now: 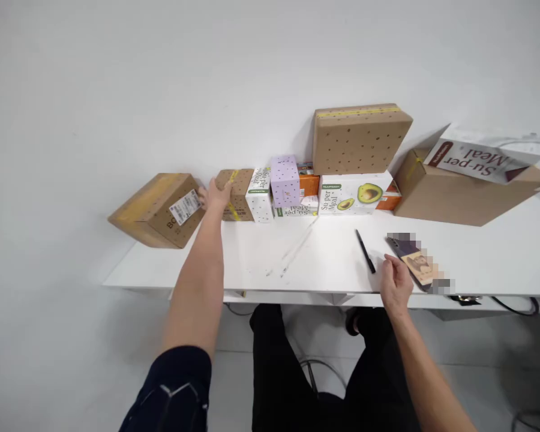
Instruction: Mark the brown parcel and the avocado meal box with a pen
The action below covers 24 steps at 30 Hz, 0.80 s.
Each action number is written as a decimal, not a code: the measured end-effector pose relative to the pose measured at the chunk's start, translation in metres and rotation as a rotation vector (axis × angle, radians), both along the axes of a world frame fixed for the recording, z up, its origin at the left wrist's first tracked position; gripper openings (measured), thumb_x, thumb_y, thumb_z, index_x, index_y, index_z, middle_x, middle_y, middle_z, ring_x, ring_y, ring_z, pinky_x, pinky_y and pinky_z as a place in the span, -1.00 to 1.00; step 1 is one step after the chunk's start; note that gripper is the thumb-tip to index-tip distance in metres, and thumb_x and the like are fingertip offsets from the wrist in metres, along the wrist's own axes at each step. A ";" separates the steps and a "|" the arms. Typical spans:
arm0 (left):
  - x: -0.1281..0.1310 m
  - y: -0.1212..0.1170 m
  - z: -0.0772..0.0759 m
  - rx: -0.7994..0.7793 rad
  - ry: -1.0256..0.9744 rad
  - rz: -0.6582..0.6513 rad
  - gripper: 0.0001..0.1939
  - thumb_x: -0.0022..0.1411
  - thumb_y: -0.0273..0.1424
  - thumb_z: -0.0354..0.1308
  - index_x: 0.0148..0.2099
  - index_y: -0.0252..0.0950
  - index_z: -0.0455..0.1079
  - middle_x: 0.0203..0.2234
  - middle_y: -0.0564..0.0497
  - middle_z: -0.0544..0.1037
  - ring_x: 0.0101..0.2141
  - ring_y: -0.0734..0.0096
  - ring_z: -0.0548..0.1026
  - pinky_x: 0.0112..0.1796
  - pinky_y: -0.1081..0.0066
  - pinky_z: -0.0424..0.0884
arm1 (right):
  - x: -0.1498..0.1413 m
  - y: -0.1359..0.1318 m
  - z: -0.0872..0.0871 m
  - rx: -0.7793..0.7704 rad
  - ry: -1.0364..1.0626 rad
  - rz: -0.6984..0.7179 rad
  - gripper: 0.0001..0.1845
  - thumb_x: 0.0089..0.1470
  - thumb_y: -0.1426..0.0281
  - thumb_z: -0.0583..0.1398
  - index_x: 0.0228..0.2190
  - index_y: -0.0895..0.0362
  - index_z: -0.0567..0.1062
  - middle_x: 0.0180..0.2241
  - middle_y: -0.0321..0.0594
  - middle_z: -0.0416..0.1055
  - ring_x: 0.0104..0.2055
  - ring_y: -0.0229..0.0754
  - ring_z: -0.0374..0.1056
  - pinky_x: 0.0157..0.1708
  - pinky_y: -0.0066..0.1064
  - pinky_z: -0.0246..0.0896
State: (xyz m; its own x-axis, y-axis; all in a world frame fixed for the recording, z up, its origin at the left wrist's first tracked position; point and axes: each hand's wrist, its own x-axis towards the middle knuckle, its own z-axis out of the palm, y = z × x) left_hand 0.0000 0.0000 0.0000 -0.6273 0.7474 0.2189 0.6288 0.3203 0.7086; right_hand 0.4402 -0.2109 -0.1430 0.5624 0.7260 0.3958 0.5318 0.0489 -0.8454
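Note:
My left hand is stretched to the back left, its fingers spread. It lies against the left part of a small brown cardboard box with yellow tape, and its fingertips reach the side of a larger cardboard box with a white label. That larger box sits tilted at the left end. Loosely curled at the front edge, my right hand has nothing visible in it. Beside it lie a phone with a picture on its case and a black pen.
Along the wall stand a white carton, a lilac box and an avocado-printed carton with a dotted cardboard box on top. Right of these, a long cardboard box bears a crumpled white carton. Dark smudges mark the white table.

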 end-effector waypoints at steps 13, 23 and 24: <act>-0.026 -0.170 -0.087 0.494 -0.864 0.065 -0.28 0.18 0.12 -0.17 0.29 -0.09 0.07 -0.05 -0.09 0.41 -0.15 0.30 0.48 -0.22 0.38 0.34 | 0.001 -0.004 -0.009 0.123 0.053 -0.016 -0.59 0.20 0.17 0.07 -0.15 0.21 0.51 -0.19 -0.05 0.47 -0.11 -0.07 0.38 -0.03 -0.16 0.23; 0.001 -0.155 -0.042 0.163 -0.937 -0.139 -0.36 -0.03 0.08 0.07 0.07 -0.07 0.34 0.00 -0.11 0.38 -0.35 0.25 0.44 -0.47 0.35 0.36 | -0.072 0.011 0.038 0.292 -0.099 0.411 -0.75 0.18 0.26 0.09 -0.20 0.12 0.47 -0.17 -0.04 0.46 -0.04 -0.05 0.37 0.02 -0.11 0.25; 0.004 -0.159 -0.040 0.160 -0.927 -0.159 -0.37 -0.04 0.05 0.08 0.08 -0.05 0.33 -0.01 -0.09 0.39 -0.34 0.25 0.45 -0.47 0.36 0.36 | -0.086 0.016 0.047 0.262 -0.083 0.501 -0.72 0.19 0.25 0.08 -0.16 0.12 0.47 -0.12 -0.01 0.45 -0.01 -0.04 0.36 0.03 -0.10 0.25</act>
State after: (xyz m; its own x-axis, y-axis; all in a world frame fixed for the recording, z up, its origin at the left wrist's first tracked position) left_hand 0.0039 -0.1587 -0.0401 -0.4961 0.8431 -0.2076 -0.1778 0.1355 0.9747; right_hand 0.3537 -0.1945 -0.0962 0.1342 0.7677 0.6266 0.4543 0.5143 -0.7274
